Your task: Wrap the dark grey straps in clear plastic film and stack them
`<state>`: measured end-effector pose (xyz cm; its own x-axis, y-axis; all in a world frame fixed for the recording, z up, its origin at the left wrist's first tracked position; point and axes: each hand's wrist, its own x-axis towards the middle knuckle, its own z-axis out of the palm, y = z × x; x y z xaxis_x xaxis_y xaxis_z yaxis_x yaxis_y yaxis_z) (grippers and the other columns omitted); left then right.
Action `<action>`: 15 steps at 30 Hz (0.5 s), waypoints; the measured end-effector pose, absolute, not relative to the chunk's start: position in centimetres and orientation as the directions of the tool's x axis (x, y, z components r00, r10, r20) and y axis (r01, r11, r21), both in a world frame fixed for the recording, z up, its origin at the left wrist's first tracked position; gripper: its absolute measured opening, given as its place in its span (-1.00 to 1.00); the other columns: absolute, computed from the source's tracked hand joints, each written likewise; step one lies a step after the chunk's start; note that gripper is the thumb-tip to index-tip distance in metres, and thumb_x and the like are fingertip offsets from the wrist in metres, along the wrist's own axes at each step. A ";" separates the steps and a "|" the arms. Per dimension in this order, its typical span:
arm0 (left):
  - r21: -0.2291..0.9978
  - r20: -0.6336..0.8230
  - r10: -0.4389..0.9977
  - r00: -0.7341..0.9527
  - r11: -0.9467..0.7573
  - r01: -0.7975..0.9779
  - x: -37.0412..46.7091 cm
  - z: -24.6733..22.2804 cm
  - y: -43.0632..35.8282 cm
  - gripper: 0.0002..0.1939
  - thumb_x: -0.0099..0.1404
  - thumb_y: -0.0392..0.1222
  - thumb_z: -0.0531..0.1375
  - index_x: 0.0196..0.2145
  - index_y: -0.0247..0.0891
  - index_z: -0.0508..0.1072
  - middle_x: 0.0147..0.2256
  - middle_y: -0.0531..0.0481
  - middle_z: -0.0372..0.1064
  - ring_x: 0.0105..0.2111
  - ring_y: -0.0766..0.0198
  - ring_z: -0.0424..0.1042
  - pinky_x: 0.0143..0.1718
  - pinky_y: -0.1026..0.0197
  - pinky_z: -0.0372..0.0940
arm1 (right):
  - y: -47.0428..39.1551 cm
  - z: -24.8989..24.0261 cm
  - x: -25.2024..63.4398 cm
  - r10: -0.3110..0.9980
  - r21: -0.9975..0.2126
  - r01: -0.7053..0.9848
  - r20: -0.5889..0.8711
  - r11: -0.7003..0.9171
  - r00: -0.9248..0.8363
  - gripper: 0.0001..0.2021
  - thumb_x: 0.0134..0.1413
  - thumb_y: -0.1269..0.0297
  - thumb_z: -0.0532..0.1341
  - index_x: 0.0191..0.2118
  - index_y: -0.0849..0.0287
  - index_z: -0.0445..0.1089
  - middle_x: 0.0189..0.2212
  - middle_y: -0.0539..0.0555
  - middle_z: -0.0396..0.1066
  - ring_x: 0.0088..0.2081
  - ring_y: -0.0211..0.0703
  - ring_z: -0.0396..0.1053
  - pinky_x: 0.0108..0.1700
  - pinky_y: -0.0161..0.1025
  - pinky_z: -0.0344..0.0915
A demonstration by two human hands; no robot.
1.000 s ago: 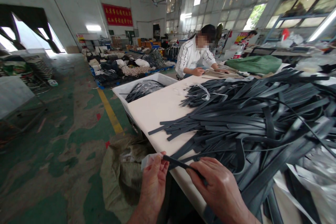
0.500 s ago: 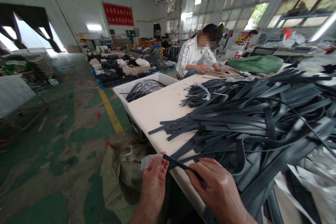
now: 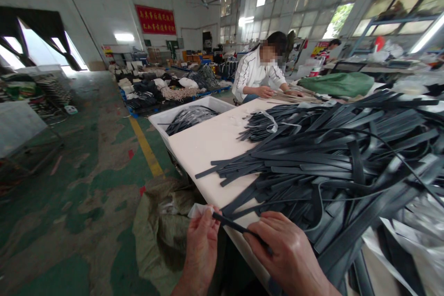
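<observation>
My left hand (image 3: 203,240) pinches a small clear plastic piece (image 3: 198,210), perhaps a bag, at the near edge of the table. One end of a narrow black strip (image 3: 231,224) meets the plastic at my left fingertips. My right hand (image 3: 282,245) is closed round the same strip farther along, to the right. Whether the strip's tip is inside the plastic cannot be made out. Beyond my hands, a large pile of flat black strips (image 3: 312,162) covers much of the pale table (image 3: 197,145).
Across the table a person in a white jacket (image 3: 255,71) handles light brown strips (image 3: 294,97). A white bin (image 3: 157,122) with black strips adjoins the table's left end. An olive sack (image 3: 152,231) lies below on the left. Green cloth (image 3: 336,84) sits at the back.
The black strip and my right hand have shifted slightly to the left and down. The clear plastic now looks more bunched at my left fingertips. Both hands keep their hold.
</observation>
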<state>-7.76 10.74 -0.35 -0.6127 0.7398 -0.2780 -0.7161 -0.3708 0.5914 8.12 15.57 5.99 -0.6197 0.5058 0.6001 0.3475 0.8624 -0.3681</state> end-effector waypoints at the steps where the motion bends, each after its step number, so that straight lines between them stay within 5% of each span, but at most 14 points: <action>1: 0.592 -0.275 0.741 -0.613 -0.372 -0.715 -7.8 -0.4 10.8 -0.74 -0.07 -0.13 0.49 -0.46 -0.27 0.55 -0.44 0.03 0.52 -0.39 0.35 0.48 -0.26 0.31 0.43 | 15.5 6.0 8.1 0.483 -0.351 0.333 0.611 0.875 -0.627 -0.73 0.25 0.43 0.10 -0.47 0.16 0.39 -0.62 -0.07 0.30 -0.54 -0.27 0.28 -0.19 -0.24 0.19; 9: 0.660 -0.195 0.758 -0.622 -0.367 -0.655 -7.9 0.4 10.7 -0.77 -0.05 -0.13 0.48 -0.52 -0.27 0.54 -0.48 0.03 0.48 -0.41 0.34 0.46 -0.27 0.29 0.42 | 16.5 6.4 8.8 0.581 -0.403 0.421 0.603 0.813 -0.547 -0.80 0.24 0.37 0.14 -0.41 0.14 0.42 -0.54 -0.03 0.40 -0.45 -0.21 0.38 -0.31 -0.27 0.22; 15: 0.561 -0.301 0.778 -0.551 -0.322 -0.762 -7.5 1.0 10.5 -0.76 -0.10 -0.22 0.51 -0.46 -0.29 0.57 -0.41 -0.02 0.54 -0.35 0.31 0.49 -0.19 0.24 0.45 | 16.6 6.8 9.7 0.648 -0.488 0.429 0.517 0.760 -0.559 -0.81 0.21 0.34 0.15 -0.43 0.12 0.43 -0.55 -0.05 0.40 -0.46 -0.24 0.39 -0.37 -0.30 0.25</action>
<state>-7.48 10.50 1.02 -0.5508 0.7785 -0.3009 -0.7622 -0.3224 0.5613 9.74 16.62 6.76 -0.5592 0.6480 0.5172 0.4293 0.7600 -0.4880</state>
